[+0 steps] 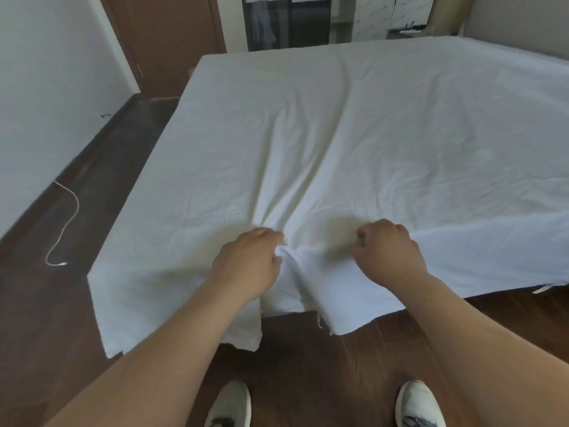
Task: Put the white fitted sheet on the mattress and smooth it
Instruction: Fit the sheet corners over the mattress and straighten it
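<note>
- White fitted cotton sheet: spread over the mattress, wrinkled; near edge hangs loose toward the dark wooden floor.
- Left hand: fingers curled, pinching a bunched fold at the near edge.
- Right hand: fingers curled on the sheet just right of it; whether it grips fabric cannot be told.
- White cable: on the floor, far left.

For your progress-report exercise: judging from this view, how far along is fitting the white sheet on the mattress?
Done: the white fitted sheet is spread across the whole mattress top. In hand: the left hand and right hand each grip bunched fabric at the near edge, where creases fan outward. Left: the near hem hangs loose over the wooden floor, untucked, and wrinkles across the middle need smoothing.
</note>
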